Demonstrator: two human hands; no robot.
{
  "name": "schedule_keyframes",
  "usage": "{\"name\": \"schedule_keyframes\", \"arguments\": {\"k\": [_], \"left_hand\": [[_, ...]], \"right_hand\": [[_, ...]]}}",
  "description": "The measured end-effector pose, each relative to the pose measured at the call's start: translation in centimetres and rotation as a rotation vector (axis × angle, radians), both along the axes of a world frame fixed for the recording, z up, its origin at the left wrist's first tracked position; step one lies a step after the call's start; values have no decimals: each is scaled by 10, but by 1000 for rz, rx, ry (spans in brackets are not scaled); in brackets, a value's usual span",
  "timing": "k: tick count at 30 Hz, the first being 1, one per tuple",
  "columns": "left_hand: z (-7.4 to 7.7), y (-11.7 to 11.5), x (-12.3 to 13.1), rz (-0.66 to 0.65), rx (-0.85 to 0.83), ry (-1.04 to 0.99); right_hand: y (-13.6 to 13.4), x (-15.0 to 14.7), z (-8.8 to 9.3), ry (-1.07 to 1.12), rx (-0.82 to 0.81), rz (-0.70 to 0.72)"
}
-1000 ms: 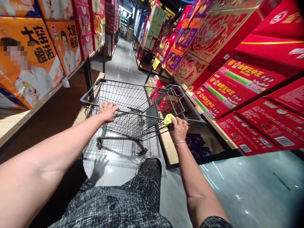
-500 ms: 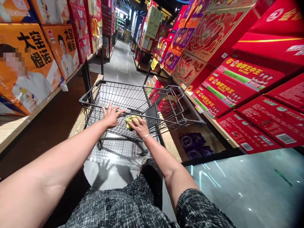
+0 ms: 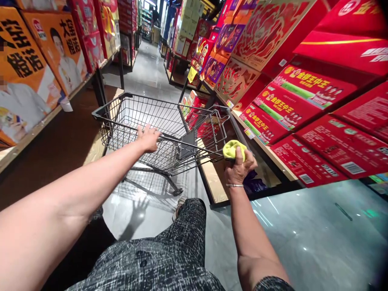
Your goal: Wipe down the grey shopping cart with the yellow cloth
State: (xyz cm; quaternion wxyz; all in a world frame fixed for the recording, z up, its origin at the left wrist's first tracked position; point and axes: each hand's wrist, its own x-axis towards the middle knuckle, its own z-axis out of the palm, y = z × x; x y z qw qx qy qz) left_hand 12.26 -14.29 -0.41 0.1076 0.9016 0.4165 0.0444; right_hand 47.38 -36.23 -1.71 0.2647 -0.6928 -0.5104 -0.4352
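Note:
A grey wire shopping cart (image 3: 145,109) stands crosswise in front of me. My left hand (image 3: 148,138) is at its near top rail, fingers spread; whether it presses on the rail is hard to tell. My right hand (image 3: 242,165) is closed around a bunched yellow-green cloth (image 3: 234,149), at the right end of the cart near the handle. The thumb lies over the cloth. Part of the handle end is hidden behind that hand. Wire mesh and shadow show through the basket.
Stacked red boxes (image 3: 291,105) fill the shelf on the right. Orange drink cartons (image 3: 56,48) line the left shelf. A low wooden shelf board (image 3: 212,178) is close to the cart's right end. Shiny grey floor (image 3: 145,72) runs down the aisle beyond.
My right hand has moved right with the cloth, from the middle of the near rail to the cart's right end. My left hand is slightly further right along the rail.

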Motion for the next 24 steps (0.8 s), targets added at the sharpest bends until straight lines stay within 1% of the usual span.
{"name": "schedule_keyframes", "arguments": {"k": [1,2,3,5,7,9,10,12,14,16,17,19,21,24], "left_hand": [[2,-7,13,-60,-21,11],[3,-14,25,-78,-40,22],[4,-19,35,-65,-43,23],[4,-25,46,-36,-54,28],[5,-26,48,-19,-69,36],[6,-24,45,-17,-85,48],[7,-23,44,-15,-90,52],[9,-23,41,-18,-96,50],[10,-24,40,-25,-102,51],[10,-24,39,-32,-103,58],[10,-24,38,-34,-101,64],[9,-22,36,-37,-97,69],[7,-19,34,-40,-93,62],[5,-12,29,-43,-84,45]], "right_hand": [[7,-3,-4,10,-3,8],[15,-9,-13,22,-22,24],[23,-18,-27,36,-51,47],[36,-42,-64,77,-137,99],[44,-71,-109,139,-294,122],[48,-102,-151,189,-536,146],[49,-116,-168,193,-632,172],[53,-140,-194,185,-744,225],[56,-155,-205,166,-769,265],[58,-159,-202,143,-784,298],[58,-157,-197,128,-789,316],[54,-144,-176,99,-788,342],[45,-121,-147,79,-760,337],[23,-78,-90,38,-622,280]]}}
